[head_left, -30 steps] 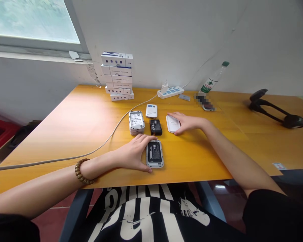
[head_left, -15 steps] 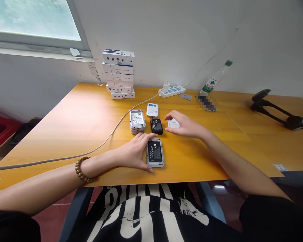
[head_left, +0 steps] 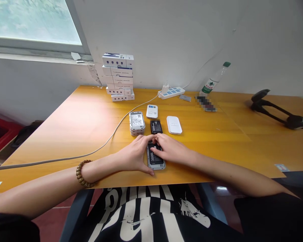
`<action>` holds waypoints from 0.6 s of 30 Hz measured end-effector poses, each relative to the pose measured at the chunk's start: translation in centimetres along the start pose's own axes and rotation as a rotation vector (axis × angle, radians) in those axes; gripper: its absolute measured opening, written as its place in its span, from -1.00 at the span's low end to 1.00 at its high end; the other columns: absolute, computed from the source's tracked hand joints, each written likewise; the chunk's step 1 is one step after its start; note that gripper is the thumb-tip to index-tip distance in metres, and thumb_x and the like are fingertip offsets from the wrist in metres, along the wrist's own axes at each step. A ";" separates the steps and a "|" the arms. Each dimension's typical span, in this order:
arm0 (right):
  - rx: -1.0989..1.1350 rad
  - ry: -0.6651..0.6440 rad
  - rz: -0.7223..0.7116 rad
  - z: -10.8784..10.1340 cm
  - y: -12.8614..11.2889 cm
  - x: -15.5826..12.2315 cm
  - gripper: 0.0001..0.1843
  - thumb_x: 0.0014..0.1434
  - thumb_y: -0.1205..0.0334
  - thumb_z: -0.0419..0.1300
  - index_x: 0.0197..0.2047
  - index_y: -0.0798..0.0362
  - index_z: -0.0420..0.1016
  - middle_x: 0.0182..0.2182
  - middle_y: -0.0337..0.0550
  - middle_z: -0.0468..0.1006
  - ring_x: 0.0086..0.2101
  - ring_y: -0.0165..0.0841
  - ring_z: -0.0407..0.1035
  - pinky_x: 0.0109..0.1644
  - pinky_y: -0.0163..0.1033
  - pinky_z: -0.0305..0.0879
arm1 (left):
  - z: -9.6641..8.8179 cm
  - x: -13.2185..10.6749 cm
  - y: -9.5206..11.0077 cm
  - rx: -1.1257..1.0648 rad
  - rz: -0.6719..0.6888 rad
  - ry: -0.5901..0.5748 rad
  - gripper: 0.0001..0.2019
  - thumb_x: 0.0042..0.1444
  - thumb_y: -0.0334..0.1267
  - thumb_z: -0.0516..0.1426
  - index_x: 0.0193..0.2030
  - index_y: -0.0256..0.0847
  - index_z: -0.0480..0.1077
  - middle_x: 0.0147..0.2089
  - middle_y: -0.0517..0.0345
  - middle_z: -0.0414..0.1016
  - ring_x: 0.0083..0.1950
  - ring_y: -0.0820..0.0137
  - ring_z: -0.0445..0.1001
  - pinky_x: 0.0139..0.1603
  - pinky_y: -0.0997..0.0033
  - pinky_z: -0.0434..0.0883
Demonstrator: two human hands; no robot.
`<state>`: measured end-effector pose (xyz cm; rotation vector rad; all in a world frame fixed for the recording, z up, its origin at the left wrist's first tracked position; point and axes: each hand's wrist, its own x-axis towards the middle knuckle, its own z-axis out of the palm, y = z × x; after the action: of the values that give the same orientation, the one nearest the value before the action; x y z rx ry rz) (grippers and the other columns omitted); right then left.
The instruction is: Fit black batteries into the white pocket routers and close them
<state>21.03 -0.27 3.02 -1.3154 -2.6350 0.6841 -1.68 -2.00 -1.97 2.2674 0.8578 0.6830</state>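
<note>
Open-backed device (head_left: 156, 162) lay flat on the table (head_left: 65, 134) near its front edge, directly ahead of the person, black 3000 mAh battery face up in the bay. Left hand (head_left: 133, 156) clamped it lengthwise from the left side: thumb at the near corner, index finger curled over the far end, palm down on the wood. Bead bracelet (head_left: 81, 173) was on that wrist. Right hand (head_left: 170, 149) came in from the right, fingers close together and lying on the upper half of the battery. Fingertips overlapped there, so I couldn't tell if they pinched the battery or only pressed on it.

Just behind the device:
- stack of label-up units (head_left: 137, 122), far left
- loose black battery (head_left: 156, 126), middle, nearly touching the fingertips
- white back cover (head_left: 174, 124), far right, apart from both hands
- small white unit (head_left: 152, 111), one row further back

White cable (head_left: 98, 148) ran from the power strip (head_left: 172, 92) past the stack and off the left edge. Stack of white boxes (head_left: 118, 76) stood at the wall, water bottle (head_left: 213, 80) leaned there too, black handheld scanner (head_left: 277, 109) lay at far right.
</note>
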 end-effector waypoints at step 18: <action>0.407 -0.411 -0.156 -5.9 0.0 -1.6 -0.73 0.24 0.13 0.39 -0.26 -0.02 0.36 -0.41 -0.35 0.38 -0.41 -0.40 0.27 -0.37 -0.29 0.21 | 1.0 -0.5 1.2 -0.014 -0.082 0.011 0.07 -0.28 0.10 0.58 0.34 -0.12 0.23 0.22 -0.17 0.44 0.25 -0.17 0.47 0.25 -0.31 0.53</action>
<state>23.74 0.52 8.42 -0.9213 -2.6370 1.5024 -0.86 -3.41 -1.97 2.2048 0.9425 0.6635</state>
